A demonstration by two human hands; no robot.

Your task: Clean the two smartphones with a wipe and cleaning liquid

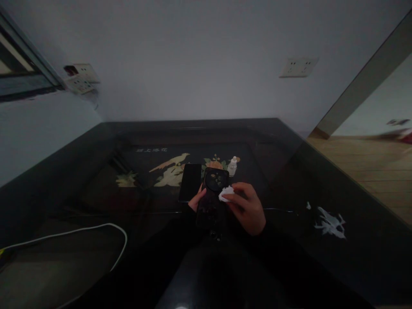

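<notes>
My left hand [197, 200] grips a black phone [213, 195] by its left edge, its back with a round camera ring facing up. Only the left fingers show beside the phone. My right hand [247, 207] pinches a small white wad of tissue or cloth [226, 193] against the phone's right side, just below the camera ring. A second black phone [190, 182] lies flat on the dark table [96, 180] just left of the held one. A small white bottle [232, 166] stands upright behind the phones.
A white cable [106, 227] loops across the table's near left. White scraps [330, 223] lie at the right. The tabletop carries a painted bird and flower design [170, 169]. Wall sockets [298, 67] sit above; wooden floor [370, 167] at the right.
</notes>
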